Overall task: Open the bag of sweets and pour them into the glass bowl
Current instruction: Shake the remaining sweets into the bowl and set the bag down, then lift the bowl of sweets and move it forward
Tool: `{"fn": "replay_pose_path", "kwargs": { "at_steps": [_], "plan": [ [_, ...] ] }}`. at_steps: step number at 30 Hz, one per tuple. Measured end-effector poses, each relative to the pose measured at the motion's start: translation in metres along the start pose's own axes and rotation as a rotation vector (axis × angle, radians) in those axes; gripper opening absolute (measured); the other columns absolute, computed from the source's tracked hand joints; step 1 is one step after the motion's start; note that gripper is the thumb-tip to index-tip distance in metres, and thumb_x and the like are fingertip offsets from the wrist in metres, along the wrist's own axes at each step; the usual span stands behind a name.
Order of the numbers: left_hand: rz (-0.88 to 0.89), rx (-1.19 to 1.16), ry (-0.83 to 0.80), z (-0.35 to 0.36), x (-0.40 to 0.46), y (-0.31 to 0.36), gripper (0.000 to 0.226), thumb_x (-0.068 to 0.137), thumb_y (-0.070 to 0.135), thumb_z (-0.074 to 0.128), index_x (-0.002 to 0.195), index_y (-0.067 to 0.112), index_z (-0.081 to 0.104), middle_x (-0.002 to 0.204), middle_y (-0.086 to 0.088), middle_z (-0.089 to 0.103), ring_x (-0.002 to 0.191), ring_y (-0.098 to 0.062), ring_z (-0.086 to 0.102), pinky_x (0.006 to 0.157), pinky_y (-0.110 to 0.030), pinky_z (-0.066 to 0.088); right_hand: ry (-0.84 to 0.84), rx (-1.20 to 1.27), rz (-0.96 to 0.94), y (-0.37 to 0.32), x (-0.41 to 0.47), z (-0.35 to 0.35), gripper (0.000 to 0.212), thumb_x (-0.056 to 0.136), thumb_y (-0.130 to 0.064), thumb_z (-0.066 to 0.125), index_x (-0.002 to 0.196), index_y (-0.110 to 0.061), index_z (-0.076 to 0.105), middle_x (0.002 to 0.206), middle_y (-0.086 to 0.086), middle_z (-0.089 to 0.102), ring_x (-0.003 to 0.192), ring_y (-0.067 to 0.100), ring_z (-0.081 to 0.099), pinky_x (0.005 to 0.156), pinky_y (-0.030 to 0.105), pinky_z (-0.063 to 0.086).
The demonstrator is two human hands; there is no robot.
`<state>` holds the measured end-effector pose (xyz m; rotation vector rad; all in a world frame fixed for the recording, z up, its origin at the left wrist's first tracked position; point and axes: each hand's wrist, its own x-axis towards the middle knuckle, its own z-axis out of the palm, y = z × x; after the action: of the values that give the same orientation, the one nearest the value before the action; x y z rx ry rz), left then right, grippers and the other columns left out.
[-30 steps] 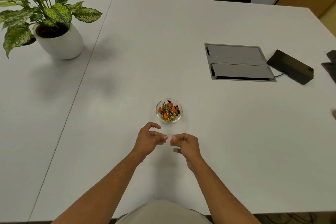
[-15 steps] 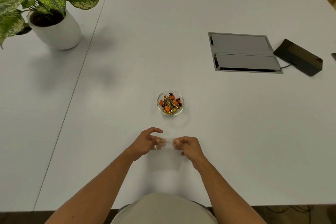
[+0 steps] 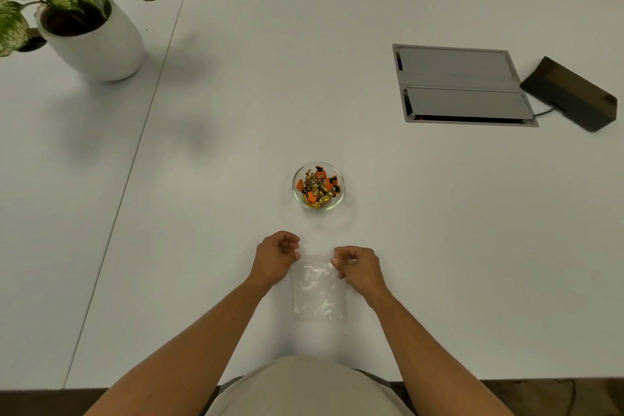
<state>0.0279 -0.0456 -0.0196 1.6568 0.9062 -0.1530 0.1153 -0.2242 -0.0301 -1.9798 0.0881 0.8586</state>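
Note:
A small glass bowl [image 3: 340, 194] stands on the white table [image 3: 422, 230], filled with orange and gold wrapped sweets [image 3: 317, 186]. Nearer to me lies a clear plastic bag [image 3: 317, 290], flat on the table, with nothing visible inside. My left hand [image 3: 275, 258] pinches the bag's top left corner. My right hand [image 3: 358, 265] pinches its top right corner. Both hands sit just in front of the bowl, apart from it.
A potted plant in a white pot [image 3: 98, 40] stands at the back left. A grey cable hatch [image 3: 462, 86] is set into the table at the right, with a black device [image 3: 570, 93] and its cable beside it. A seam [image 3: 148, 105] divides two tabletops.
Both hands have drawn back toward me and slightly apart. The clear bag now shows spread flat between them.

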Motion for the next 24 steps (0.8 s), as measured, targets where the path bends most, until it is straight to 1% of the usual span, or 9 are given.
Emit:
{"fn": "replay_pose_path", "kwargs": {
  "at_steps": [2, 5, 8, 11, 12, 17, 19, 21, 24],
  "plan": [
    [0.017, 0.038, 0.022, 0.000, 0.004, 0.000, 0.029, 0.079, -0.007, 0.073, 0.105, 0.004, 0.069, 0.098, -0.007, 0.069, 0.088, -0.019, 0.063, 0.075, -0.014, 0.047, -0.004, -0.038, -0.002, -0.002, 0.002, -0.002, 0.035, 0.082, -0.013, 0.078, 0.115, -0.009, 0.068, 0.104, 0.004, 0.069, 0.054, 0.010, 0.063, 0.052, 0.014, 0.049],
    [0.041, 0.047, 0.064, -0.001, 0.008, 0.004, 0.027, 0.080, -0.005, 0.073, 0.106, 0.004, 0.070, 0.103, -0.009, 0.070, 0.092, -0.018, 0.063, 0.085, -0.022, 0.049, 0.002, -0.043, -0.004, -0.007, 0.005, -0.006, 0.050, 0.079, -0.016, 0.081, 0.125, -0.012, 0.062, 0.115, 0.003, 0.063, 0.072, 0.019, 0.069, 0.061, 0.023, 0.055],
    [0.026, -0.047, 0.148, -0.002, 0.018, 0.013, 0.023, 0.089, 0.005, 0.067, 0.112, 0.008, 0.068, 0.106, -0.004, 0.069, 0.095, -0.016, 0.063, 0.097, -0.034, 0.052, 0.075, -0.060, -0.043, -0.012, 0.013, -0.010, 0.041, 0.083, -0.022, 0.077, 0.121, -0.016, 0.064, 0.116, 0.003, 0.065, 0.092, 0.027, 0.070, 0.083, 0.040, 0.059],
    [-0.007, -0.180, 0.176, -0.006, 0.026, 0.026, 0.031, 0.096, 0.018, 0.059, 0.127, 0.014, 0.061, 0.126, -0.004, 0.064, 0.112, -0.022, 0.062, 0.102, -0.044, 0.051, 0.111, 0.132, -0.072, -0.026, 0.019, -0.011, 0.022, 0.091, -0.024, 0.068, 0.113, -0.023, 0.065, 0.117, 0.007, 0.065, 0.080, 0.017, 0.071, 0.065, 0.029, 0.060],
    [-0.009, -0.214, 0.167, -0.007, 0.030, 0.030, 0.035, 0.097, 0.020, 0.058, 0.131, 0.017, 0.057, 0.133, -0.003, 0.060, 0.117, -0.023, 0.060, 0.103, -0.045, 0.050, 0.099, 0.219, -0.074, -0.033, 0.022, -0.010, 0.021, 0.093, -0.023, 0.065, 0.114, -0.024, 0.064, 0.119, 0.007, 0.064, 0.082, 0.016, 0.070, 0.063, 0.027, 0.059],
    [-0.015, -0.372, 0.138, -0.007, 0.050, 0.051, 0.047, 0.098, 0.023, 0.058, 0.143, 0.019, 0.047, 0.149, -0.002, 0.048, 0.117, -0.015, 0.053, 0.106, -0.042, 0.048, 0.021, 0.449, -0.022, -0.064, 0.054, -0.002, 0.039, 0.097, -0.015, 0.059, 0.136, -0.021, 0.055, 0.141, 0.008, 0.051, 0.125, 0.026, 0.055, 0.084, 0.037, 0.059],
    [-0.036, -0.391, 0.128, -0.007, 0.058, 0.057, 0.050, 0.097, 0.021, 0.059, 0.144, 0.017, 0.045, 0.150, -0.004, 0.046, 0.124, -0.018, 0.052, 0.107, -0.044, 0.048, 0.013, 0.502, 0.001, -0.074, 0.063, 0.002, 0.039, 0.098, -0.017, 0.058, 0.136, -0.024, 0.054, 0.143, 0.006, 0.051, 0.130, 0.024, 0.050, 0.082, 0.034, 0.059],
    [-0.043, -0.408, 0.107, -0.005, 0.065, 0.061, 0.050, 0.096, 0.023, 0.061, 0.143, 0.015, 0.047, 0.148, -0.005, 0.049, 0.130, -0.022, 0.052, 0.106, -0.046, 0.048, 0.017, 0.516, 0.009, -0.081, 0.070, 0.005, 0.032, 0.100, -0.017, 0.054, 0.130, -0.027, 0.060, 0.138, 0.002, 0.057, 0.126, 0.022, 0.054, 0.079, 0.033, 0.059],
    [-0.024, -0.413, 0.111, -0.002, 0.073, 0.066, 0.037, 0.095, 0.025, 0.063, 0.130, 0.014, 0.062, 0.131, -0.008, 0.065, 0.117, -0.023, 0.064, 0.095, -0.044, 0.057, 0.029, 0.536, 0.030, -0.088, 0.078, 0.006, 0.029, 0.099, -0.012, 0.055, 0.115, -0.032, 0.068, 0.123, 0.000, 0.068, 0.115, 0.019, 0.063, 0.075, 0.034, 0.061]
  ]
}}
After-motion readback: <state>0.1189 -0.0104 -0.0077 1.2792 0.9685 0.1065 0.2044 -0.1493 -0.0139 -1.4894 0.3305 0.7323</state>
